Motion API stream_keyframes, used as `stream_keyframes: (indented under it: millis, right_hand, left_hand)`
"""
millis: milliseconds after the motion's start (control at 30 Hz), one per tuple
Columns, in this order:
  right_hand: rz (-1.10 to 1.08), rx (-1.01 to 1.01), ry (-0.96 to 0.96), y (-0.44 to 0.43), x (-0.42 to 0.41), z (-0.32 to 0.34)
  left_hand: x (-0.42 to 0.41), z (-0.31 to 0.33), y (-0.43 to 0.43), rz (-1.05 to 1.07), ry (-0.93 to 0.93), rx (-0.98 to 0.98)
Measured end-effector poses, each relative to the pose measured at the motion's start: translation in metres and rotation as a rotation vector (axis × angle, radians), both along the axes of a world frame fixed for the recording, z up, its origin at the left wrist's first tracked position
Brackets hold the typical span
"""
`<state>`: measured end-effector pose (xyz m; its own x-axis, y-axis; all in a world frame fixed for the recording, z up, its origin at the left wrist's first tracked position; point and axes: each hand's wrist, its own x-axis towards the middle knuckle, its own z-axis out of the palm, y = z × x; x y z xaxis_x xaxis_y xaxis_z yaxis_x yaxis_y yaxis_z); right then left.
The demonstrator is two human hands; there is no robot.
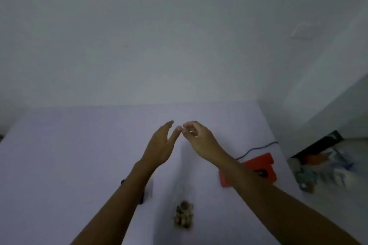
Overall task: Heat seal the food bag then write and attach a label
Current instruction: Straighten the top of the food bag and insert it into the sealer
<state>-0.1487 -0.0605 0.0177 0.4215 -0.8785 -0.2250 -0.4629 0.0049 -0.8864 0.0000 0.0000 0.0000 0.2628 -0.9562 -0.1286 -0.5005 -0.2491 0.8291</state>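
A clear food bag [183, 185] hangs upright above the table, barely visible, with brown food lumps [184, 215] in its bottom. My right hand [199, 137] is raised over the table's middle and pinches the bag's top edge between thumb and fingertips. Beside it, my left hand [161, 145] has its fingers stretched out and apart, and its thumb tip touches the right hand's fingers at the bag's top. An orange heat sealer [260, 167] lies on the table at the right, partly hidden by my right forearm. No label is in view.
A dark cord [256, 148] runs from the sealer toward the back right. A small dark object [141, 198] peeks out under my left forearm. The pale table [69, 155] meets a white wall behind. Right of the table lies a pile of packages [322, 165].
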Motion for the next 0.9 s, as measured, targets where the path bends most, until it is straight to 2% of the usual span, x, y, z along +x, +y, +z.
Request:
stream_keyframes:
  millis: [133, 200, 267, 333, 433, 533, 667, 800, 900]
  right_hand:
    - [-0.050, 0.274, 0.189, 0.044, -0.024, -0.104]
    - [-0.069, 0.372, 0.283, 0.070, -0.041, -0.143]
    - [-0.095, 0.452, 0.354, 0.090, -0.053, -0.168]
    - [-0.150, 0.519, 0.383, 0.105, -0.065, -0.191]
    - [-0.172, 0.540, 0.384, 0.117, -0.067, -0.210]
    - [-0.229, 0.605, 0.300, 0.121, -0.061, -0.213]
    - [-0.265, 0.615, 0.158, 0.122, -0.061, -0.203]
    - [-0.262, 0.578, 0.062, 0.121, -0.071, -0.198]
    - [-0.222, 0.474, 0.026, 0.118, -0.077, -0.192]
  left_hand:
    - [-0.010, -0.102, 0.040, 0.058, -0.023, 0.441]
    - [-0.018, -0.141, 0.063, 0.010, -0.080, 0.595]
    - [-0.026, -0.169, 0.082, -0.040, -0.084, 0.658]
    - [-0.035, -0.187, 0.096, -0.028, -0.012, 0.695]
    - [-0.044, -0.198, 0.106, 0.007, 0.010, 0.660]
    - [-0.044, -0.202, 0.111, 0.037, -0.031, 0.566]
    - [-0.040, -0.201, 0.118, 0.108, 0.091, 0.408]
    - [-0.039, -0.193, 0.128, 0.050, 0.216, 0.249]
    - [-0.040, -0.186, 0.132, 0.046, 0.331, 0.181]
